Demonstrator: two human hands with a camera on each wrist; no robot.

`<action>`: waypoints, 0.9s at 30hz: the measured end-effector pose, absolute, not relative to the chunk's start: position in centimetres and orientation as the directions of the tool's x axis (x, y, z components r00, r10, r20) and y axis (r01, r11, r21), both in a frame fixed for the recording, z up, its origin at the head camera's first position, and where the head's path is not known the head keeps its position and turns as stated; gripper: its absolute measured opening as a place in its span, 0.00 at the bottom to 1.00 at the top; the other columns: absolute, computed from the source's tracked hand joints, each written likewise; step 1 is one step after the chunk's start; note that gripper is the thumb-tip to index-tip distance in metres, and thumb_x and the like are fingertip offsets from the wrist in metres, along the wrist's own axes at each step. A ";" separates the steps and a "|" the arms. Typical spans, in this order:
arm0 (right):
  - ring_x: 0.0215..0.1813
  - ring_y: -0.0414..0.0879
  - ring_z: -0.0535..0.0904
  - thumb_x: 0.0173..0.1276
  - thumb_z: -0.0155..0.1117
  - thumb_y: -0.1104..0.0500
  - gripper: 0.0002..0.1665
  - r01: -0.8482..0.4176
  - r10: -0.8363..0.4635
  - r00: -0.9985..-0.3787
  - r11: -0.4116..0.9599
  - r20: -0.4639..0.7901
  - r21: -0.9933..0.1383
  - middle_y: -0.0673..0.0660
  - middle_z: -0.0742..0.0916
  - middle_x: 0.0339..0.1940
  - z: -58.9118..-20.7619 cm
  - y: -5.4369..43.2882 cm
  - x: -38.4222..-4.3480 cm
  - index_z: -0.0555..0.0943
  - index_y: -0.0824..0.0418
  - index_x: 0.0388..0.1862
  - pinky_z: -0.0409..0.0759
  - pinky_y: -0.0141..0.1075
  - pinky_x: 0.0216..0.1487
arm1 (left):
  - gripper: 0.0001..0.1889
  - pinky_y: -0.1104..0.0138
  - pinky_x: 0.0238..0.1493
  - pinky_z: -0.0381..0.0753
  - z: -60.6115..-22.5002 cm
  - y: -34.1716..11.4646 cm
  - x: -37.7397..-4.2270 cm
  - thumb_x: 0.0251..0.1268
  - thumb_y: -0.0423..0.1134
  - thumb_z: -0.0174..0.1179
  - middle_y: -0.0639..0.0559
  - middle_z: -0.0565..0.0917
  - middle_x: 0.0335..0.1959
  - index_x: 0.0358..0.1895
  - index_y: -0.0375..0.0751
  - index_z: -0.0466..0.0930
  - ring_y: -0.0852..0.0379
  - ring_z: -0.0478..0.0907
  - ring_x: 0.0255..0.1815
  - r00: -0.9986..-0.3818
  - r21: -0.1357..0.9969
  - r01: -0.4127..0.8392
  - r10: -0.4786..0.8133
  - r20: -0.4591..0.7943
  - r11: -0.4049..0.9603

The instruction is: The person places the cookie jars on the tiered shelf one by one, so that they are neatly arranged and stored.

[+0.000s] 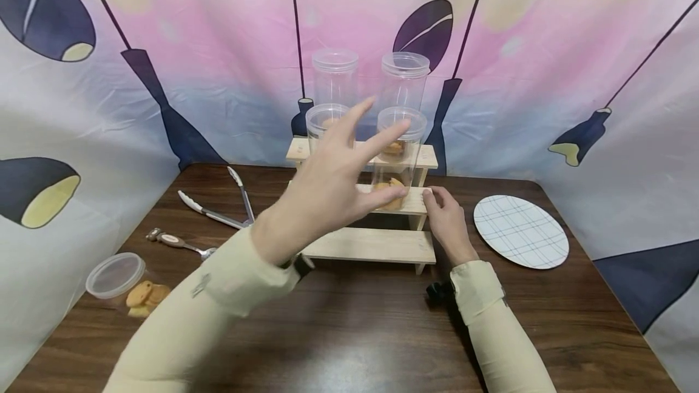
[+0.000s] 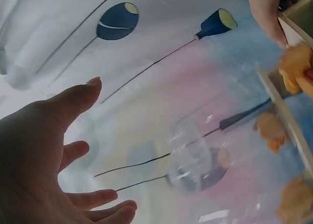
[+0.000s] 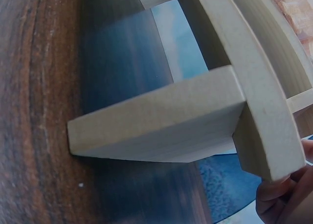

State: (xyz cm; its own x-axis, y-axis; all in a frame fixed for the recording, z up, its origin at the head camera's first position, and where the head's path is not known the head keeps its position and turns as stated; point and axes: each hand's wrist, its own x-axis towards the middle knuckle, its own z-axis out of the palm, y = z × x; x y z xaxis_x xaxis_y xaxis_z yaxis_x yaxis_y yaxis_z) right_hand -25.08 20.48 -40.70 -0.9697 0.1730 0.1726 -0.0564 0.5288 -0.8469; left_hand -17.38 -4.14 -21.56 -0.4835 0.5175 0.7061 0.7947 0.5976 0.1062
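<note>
A three-step wooden stand (image 1: 371,244) holds clear lidded jars on its upper two steps. My left hand (image 1: 327,178) is raised in front of the jars, thumb and fingers spread, with nothing in its grasp. Behind its fingertips in the head view stands a front jar (image 1: 401,165) with cookies at its bottom; another front jar (image 1: 322,115) is partly hidden by the hand. Two more jars, a left one (image 1: 335,80) and a right one (image 1: 405,80), stand on the top step. With curled fingers my right hand (image 1: 449,223) grips the right end of the middle step.
Left on the dark wooden table (image 1: 349,326) lie open tongs (image 1: 218,216) and a spoon (image 1: 177,241). A lidded tub (image 1: 116,276) of cookies sits nearer, partly behind the left sleeve. At right lies a white checked plate (image 1: 521,231). Patterned cloth (image 1: 229,65) hangs behind.
</note>
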 end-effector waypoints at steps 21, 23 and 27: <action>0.50 0.57 0.81 0.75 0.43 0.29 0.39 -0.044 0.176 -0.972 0.520 0.157 -0.853 0.61 0.83 0.58 -40.8 20.2 -25.1 0.73 0.52 0.70 0.77 0.51 0.50 | 0.46 0.34 0.59 0.65 -29.0 -25.9 -9.6 0.51 0.77 0.59 0.30 0.69 0.68 0.71 0.56 0.73 0.22 0.68 0.59 -0.737 0.194 0.430 0.219 0.640 0.882; 0.51 0.58 0.80 0.75 0.43 0.29 0.39 -0.046 0.178 -0.971 0.521 0.161 -0.852 0.61 0.83 0.59 -40.7 20.2 -25.2 0.73 0.53 0.70 0.77 0.52 0.51 | 0.47 0.35 0.56 0.64 -30.1 -28.0 -9.3 0.48 0.75 0.65 0.28 0.69 0.66 0.71 0.55 0.72 0.21 0.68 0.56 -0.760 0.206 0.384 0.181 0.624 0.900; 0.52 0.58 0.80 0.75 0.44 0.30 0.38 -0.039 0.190 -0.969 0.519 0.160 -0.854 0.62 0.83 0.59 -40.7 20.3 -25.3 0.74 0.52 0.69 0.76 0.53 0.53 | 0.50 0.34 0.48 0.63 -32.2 -31.0 -8.7 0.43 0.67 0.74 0.23 0.68 0.63 0.73 0.52 0.70 0.20 0.67 0.53 -0.798 0.227 0.300 0.113 0.592 0.927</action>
State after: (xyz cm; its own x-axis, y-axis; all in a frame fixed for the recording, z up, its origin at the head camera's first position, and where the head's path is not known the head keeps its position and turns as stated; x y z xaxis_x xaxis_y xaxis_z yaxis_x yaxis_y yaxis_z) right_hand -25.26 20.31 -40.72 -0.9685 0.1903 0.1604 -0.0393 0.5194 -0.8536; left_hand -8.67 -31.04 -32.16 -0.7982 0.1132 0.5917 0.2996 0.9267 0.2270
